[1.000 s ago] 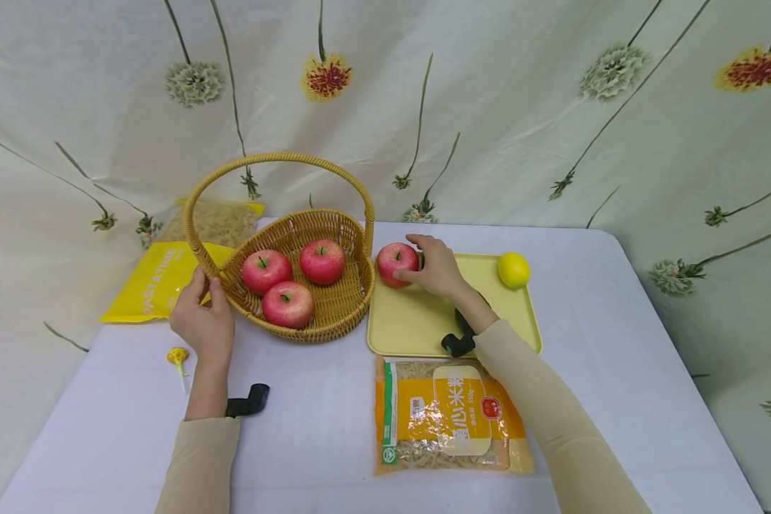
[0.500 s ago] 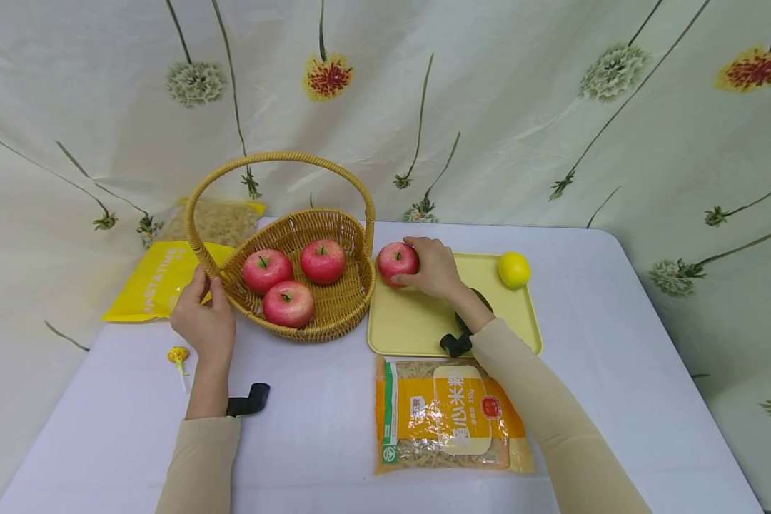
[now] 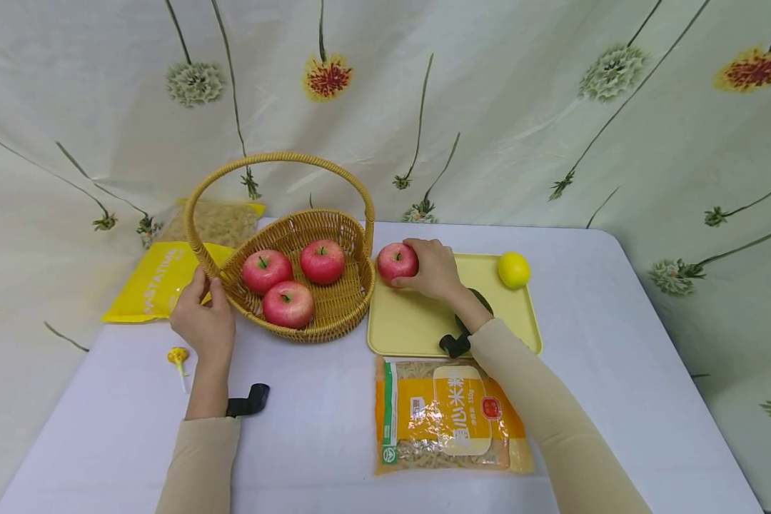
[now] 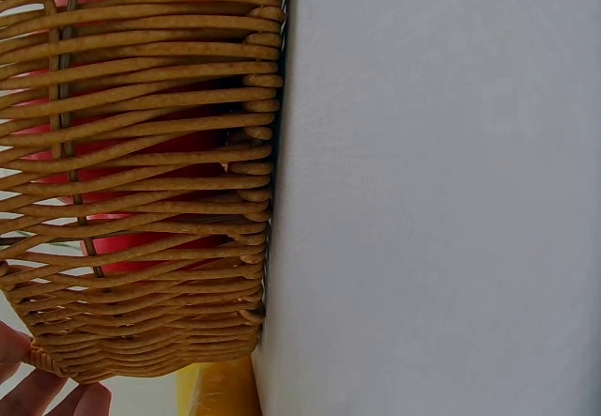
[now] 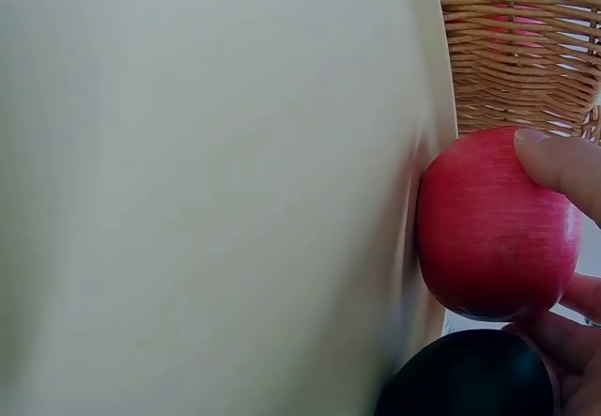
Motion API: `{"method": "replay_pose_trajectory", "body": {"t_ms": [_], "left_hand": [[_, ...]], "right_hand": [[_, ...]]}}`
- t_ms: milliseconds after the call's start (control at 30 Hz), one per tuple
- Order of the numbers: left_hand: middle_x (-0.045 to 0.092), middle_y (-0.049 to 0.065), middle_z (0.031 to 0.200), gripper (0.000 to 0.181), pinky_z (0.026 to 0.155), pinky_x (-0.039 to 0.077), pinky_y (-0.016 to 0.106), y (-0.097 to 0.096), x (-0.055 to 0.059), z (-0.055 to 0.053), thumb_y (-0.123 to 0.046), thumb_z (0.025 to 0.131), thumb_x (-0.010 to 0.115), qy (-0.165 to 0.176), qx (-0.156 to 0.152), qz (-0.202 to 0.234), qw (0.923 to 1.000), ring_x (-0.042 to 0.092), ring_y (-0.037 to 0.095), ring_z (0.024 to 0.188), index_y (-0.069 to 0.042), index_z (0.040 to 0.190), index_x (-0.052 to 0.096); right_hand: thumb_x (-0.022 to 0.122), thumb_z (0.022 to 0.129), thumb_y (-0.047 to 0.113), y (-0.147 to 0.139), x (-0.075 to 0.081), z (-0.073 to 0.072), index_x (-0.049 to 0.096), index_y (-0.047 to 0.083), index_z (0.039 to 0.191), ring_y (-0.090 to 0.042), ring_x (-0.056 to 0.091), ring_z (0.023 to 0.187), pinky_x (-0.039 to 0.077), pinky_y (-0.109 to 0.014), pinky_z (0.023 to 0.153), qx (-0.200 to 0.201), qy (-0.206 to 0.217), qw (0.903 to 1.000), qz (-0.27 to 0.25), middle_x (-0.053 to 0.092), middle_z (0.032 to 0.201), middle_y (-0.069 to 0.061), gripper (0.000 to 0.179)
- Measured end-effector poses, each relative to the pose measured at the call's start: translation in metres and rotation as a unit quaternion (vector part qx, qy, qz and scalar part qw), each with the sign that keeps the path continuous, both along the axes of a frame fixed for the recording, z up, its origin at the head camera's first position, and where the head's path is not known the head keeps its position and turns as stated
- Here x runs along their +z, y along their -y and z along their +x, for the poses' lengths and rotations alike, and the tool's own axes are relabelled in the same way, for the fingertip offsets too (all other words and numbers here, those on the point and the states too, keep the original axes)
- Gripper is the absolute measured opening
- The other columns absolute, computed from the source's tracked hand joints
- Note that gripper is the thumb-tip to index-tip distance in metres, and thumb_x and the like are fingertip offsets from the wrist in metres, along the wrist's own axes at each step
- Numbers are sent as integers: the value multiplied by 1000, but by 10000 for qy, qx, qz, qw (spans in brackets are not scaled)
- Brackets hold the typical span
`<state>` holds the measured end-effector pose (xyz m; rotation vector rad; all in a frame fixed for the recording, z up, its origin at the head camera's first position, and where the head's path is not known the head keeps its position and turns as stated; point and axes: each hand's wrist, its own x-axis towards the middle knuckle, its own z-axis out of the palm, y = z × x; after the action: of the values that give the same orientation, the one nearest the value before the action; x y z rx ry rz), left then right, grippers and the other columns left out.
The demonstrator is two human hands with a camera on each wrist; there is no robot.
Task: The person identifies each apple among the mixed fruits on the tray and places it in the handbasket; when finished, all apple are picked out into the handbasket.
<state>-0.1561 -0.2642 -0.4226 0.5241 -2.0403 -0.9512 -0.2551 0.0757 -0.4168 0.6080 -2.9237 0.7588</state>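
Observation:
My left hand [image 3: 204, 318] pinches the left rim of a wicker basket [image 3: 334, 325] at the foot of its handle; its fingertips [image 4: 92, 399] show at the weave in the left wrist view. Three red apples [image 3: 287, 305] sit inside the basket. My right hand [image 3: 433, 270] grips another red apple [image 3: 395, 263] with thumb and fingers, at the far left corner of a pale yellow tray [image 3: 401, 335]. In the right wrist view this apple [image 5: 498, 223] is at the tray's edge. A smooth dark thing [image 5: 474, 378] lies under the hand, mostly hidden; its kind is unclear.
A yellow lemon [image 3: 513, 270] lies at the tray's far right corner. An orange noodle packet [image 3: 452, 417] lies in front of the tray. Yellow pasta bags [image 3: 148, 282] stand left of the basket, and a yellow lollipop [image 3: 178, 355] lies near my left wrist.
My right hand has settled lower and closer round the apple on the tray, its fingers now against it. The left hand and the basket have not visibly moved.

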Motion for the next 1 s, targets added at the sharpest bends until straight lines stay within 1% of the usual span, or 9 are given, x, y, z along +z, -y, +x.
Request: {"method": "replay_pose_trajectory", "body": {"t_ms": [167, 333, 400, 533, 633, 800, 1000], "left_hand": [[73, 10, 113, 29, 83, 59, 34, 0, 0, 0, -18, 97, 61, -30, -13, 2, 10000, 69, 23, 106, -17, 125, 69], [73, 10, 112, 29, 83, 59, 31, -1, 0, 0, -18, 96, 61, -62, -22, -22, 10000, 69, 23, 105, -16, 124, 69], [73, 10, 112, 29, 83, 59, 28, -1, 0, 0, -18, 96, 61, -69, -28, -23, 10000, 69, 23, 105, -16, 124, 69], [73, 10, 112, 29, 81, 58, 25, -1, 1, 1, -18, 96, 61, -74, -34, -28, 10000, 70, 23, 105, -17, 124, 69], [74, 9, 112, 29, 81, 59, 27, -1, 2, 1, -19, 96, 61, -78, -44, -30, 10000, 69, 23, 105, -18, 124, 70], [74, 9, 111, 28, 83, 59, 30, -2, 2, 1, -20, 97, 61, -83, -50, -16, 10000, 69, 22, 105, -18, 124, 70], [74, 10, 110, 28, 82, 59, 30, -1, 2, 1, -19, 97, 61, -85, -46, -32, 9999, 70, 23, 105, -17, 123, 70]], "right_hand": [[82, 74, 43, 0, -1, 0, 54, 7, 135, -30, 52, 115, 42, -45, 91, -53, -67, 10000, 9, 62, 132, -11, 76], [83, 73, 41, -2, -2, -1, 56, 6, 132, -29, 53, 112, 42, -45, 90, -68, -104, 9997, -189, 64, 127, -10, 73], [84, 72, 39, -3, -1, 0, 57, 5, 131, -30, 53, 112, 42, -46, 92, -46, -91, 9992, -386, 64, 125, -11, 73], [85, 72, 34, -7, 4, 1, 55, 1, 133, -32, 53, 117, 43, -48, 101, 12, 56, 9961, -884, 62, 127, -15, 76], [85, 73, 31, -11, 8, 2, 52, 0, 136, -34, 51, 122, 44, -48, 105, 1, 200, 9924, -1211, 59, 132, -17, 78], [85, 74, 31, -18, 12, 6, 49, 3, 139, -33, 49, 125, 45, -48, 106, -150, 293, 9872, -1560, 55, 138, -16, 79], [85, 74, 24, -28, 19, 16, 48, 1, 139, -32, 56, 115, 53, -46, 99, -125, -2, 9780, -2083, 55, 136, -18, 78]]}}
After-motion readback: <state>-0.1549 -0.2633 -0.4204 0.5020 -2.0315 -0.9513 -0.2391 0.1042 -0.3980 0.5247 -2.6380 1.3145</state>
